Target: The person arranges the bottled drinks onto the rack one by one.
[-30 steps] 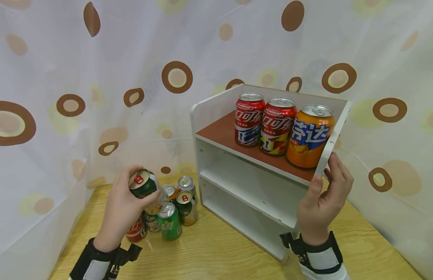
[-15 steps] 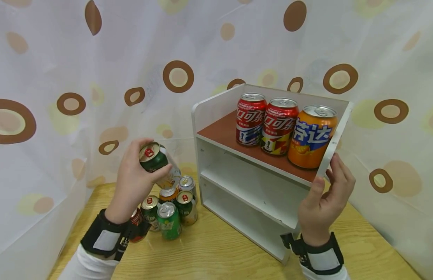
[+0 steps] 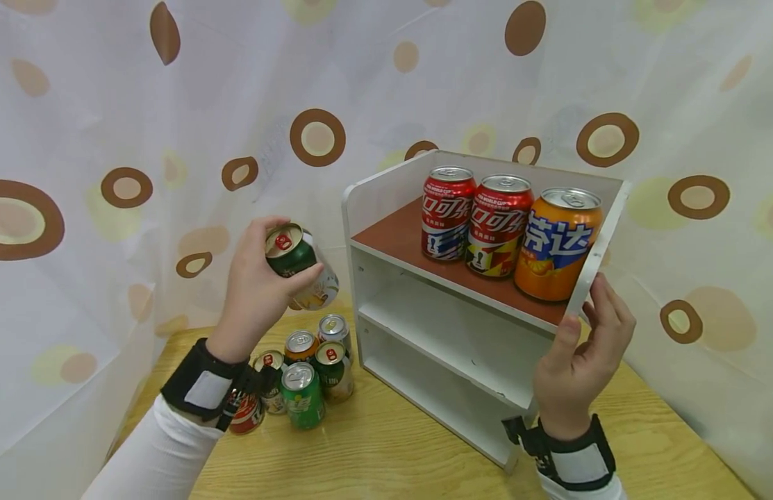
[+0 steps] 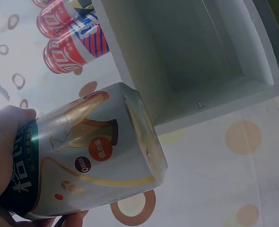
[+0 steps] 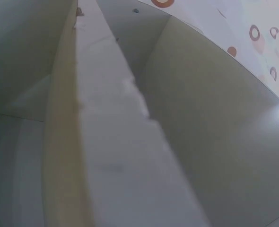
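Here on the left arm, a close-fitting white fabric sleeve (image 3: 151, 455) is covering the forearm, wrinkling near the cuff. A broad black fabric wristband (image 3: 187, 371) is circling the wrist, a pale grey rectangular patch (image 3: 208, 390) is standing out on it, and a small black angular fitting (image 3: 256, 382) is jutting sideways. The left hand (image 3: 251, 295) is going bare. Over right, a matching black band (image 3: 603, 444), grey patch (image 3: 580, 463) and dark fitting (image 3: 522, 434) are showing, white cuff fabric (image 3: 583, 494) peeking out below.
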